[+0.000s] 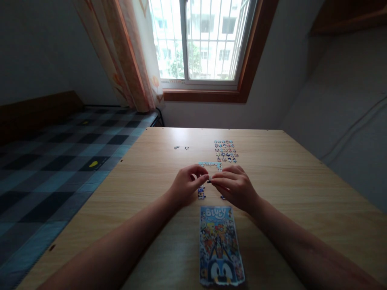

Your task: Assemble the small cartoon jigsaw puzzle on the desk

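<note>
A small puzzle piece (209, 180) sits between the fingertips of my two hands, above a partly joined puzzle frame (208, 164). My left hand (188, 183) pinches at its left side, with thumb and forefinger curled. From the right, my right hand (235, 186) grips the same piece with its fingers pressed together. The frame's top edge and lower corners show, while my hands hide parts of its sides. Closer to me lies a blue Bluey puzzle package (220, 245), flat on the table and printed with cartoon figures.
Several loose puzzle pieces (225, 151) lie in rows beyond my right hand. A small cluster of pieces (176, 148) and a single piece (186, 148) lie farther left on the wooden table (151, 173). A bed (69, 161) with checked bedding adjoins the left side.
</note>
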Tool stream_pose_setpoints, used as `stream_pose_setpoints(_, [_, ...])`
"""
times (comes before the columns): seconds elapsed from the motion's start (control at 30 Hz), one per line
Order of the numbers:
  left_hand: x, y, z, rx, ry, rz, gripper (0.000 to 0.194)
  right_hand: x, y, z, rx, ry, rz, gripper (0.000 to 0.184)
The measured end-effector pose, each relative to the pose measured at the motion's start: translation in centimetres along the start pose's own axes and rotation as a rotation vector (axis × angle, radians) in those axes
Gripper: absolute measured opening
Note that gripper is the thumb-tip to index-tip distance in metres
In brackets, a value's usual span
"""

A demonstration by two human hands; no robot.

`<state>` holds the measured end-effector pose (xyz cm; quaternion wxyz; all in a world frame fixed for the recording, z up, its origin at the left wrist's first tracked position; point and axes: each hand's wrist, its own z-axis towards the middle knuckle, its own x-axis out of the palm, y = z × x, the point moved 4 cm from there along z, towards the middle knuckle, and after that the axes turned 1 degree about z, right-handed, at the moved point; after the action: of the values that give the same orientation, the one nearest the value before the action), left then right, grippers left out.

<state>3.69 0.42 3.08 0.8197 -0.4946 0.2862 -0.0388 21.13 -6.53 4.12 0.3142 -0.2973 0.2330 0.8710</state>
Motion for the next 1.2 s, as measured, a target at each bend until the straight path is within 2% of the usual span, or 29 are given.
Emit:
stream_pose_setpoints(0.1, [-1.1,-0.7,-0.1,0.172,-0.027,0.308,0.025,0.4,-0.2,-0.1,-0.003,0.084,0.063,0.014])
stream_pose_setpoints(0.17, [-1.4,-0.5,-0.1,0.23,0.053,0.445,0.042,0.8,-0.2,-0.1,-0.016,0.153,0.107,0.014])
stream_pose_setpoints(0.3, [-1.3,0.7,-0.3,0.183,0.259,0.54,0.072,1.4,0.0,-0.3,-0.026,0.273,0.162,0.015])
stream_pose_setpoints(0.47, [-0.9,1.5,-0.3,0.082,0.351,0.587,0.084,1.7,0.1,-0.5,-0.008,0.322,0.177,0.013])
stream_pose_setpoints(0.87, [-0.8,2.0,-0.3,0.081,0.356,0.599,0.088,2.1,0.3,-0.8,0.002,0.372,0.197,0.012])
stream_pose_setpoints(1.07, [-0.7,1.6,-0.2,0.05,0.421,0.634,0.086,2.0,0.7,-0.6,0.007,0.403,0.187,0.014])
stream_pose_setpoints(1.2, [-0.6,1.5,-0.2,0.039,0.438,0.65,0.085,1.9,0.7,-0.5,-0.003,0.381,0.192,0.013])
